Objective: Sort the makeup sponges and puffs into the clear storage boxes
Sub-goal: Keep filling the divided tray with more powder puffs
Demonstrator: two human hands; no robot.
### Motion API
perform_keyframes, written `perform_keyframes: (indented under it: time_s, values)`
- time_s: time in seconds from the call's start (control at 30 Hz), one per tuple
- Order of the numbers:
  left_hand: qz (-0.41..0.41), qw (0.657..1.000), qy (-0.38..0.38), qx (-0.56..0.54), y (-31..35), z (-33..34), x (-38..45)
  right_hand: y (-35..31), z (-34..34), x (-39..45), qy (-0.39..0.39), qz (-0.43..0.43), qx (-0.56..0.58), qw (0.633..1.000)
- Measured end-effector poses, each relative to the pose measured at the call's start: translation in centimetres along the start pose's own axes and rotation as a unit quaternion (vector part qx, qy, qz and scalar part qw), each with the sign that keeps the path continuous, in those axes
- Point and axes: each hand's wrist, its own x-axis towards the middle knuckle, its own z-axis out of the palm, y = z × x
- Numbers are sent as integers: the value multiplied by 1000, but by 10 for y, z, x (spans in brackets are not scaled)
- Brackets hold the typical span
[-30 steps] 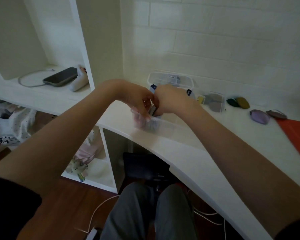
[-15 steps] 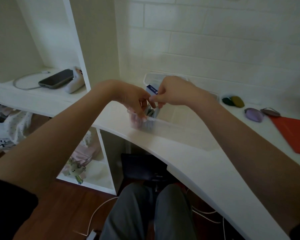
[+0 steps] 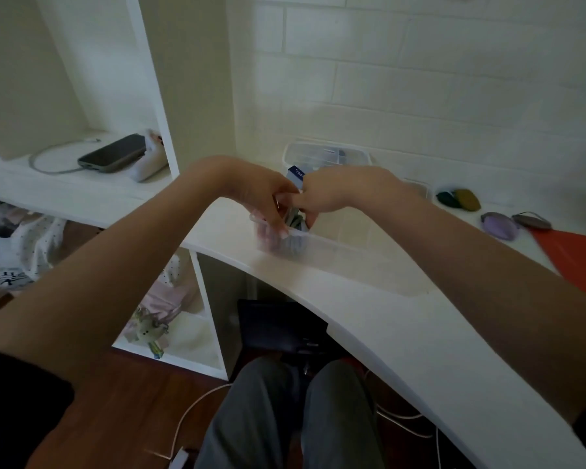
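A small blue label (image 3: pixel 296 173) is showing between the 2 hands, just behind the knuckles, standing on the near side of a clear storage box (image 3: pixel 325 156); white lettering is running across it, but it is coming out too small and blurred to read; dark printed marks are showing on a white cloth (image 3: pixel 4 277) lying at the far left under the shelf, and these too are staying illegible; no other text, brand or number is appearing anywhere.

fingers (image 3: pixel 278 225) hide sponges (blurred), red sheet (image 3: pixel 579 255) cropped
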Motion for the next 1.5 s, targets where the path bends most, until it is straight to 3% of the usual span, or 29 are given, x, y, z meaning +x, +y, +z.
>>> perform_keyframes:
  time_s: [0.1, 0.23, 0.3, 0.47, 0.57, 0.77, 0.97, 1.1, 1.27, 1.5]
  values:
    - [0, 1000, -2, -3, 0, 0, -1, 2, 0, 1, -9, -19, -2, 1000]
    - [16, 1000, -11, -7, 0, 0, 0, 16, -1, -2, 139, -22, 84, 986]
    - [14, 1000, -12, 8, 0, 0, 0, 21, -2, -1, 173, -22, 107, 979]
    - [14, 1000, -21, -13, -1, -1, 3, 17, -2, 2, 55, -11, 95, 994]
    - [13, 1000, -20, -15, 0, -1, 3, 16, -2, 0, 24, -16, 95, 995]
    - [14, 1000, -12, -3, -3, 0, 5, 11, -3, 2, 105, -18, 46, 993]
    - [15, 1000, -13, -18, -4, 0, 6, 5, -9, -2, 72, -12, 43, 996]
    - [14, 1000, -14, 7, -2, -1, 6, 1, 2, 9, 115, 25, 2, 993]
    - [8, 1000, -20, 2, -1, -1, 6, 7, 18, 21, 159, 70, 83, 981]
    - [11, 999, -25, -17, -2, -1, 4, 21, 15, 2, 192, 20, 195, 962]
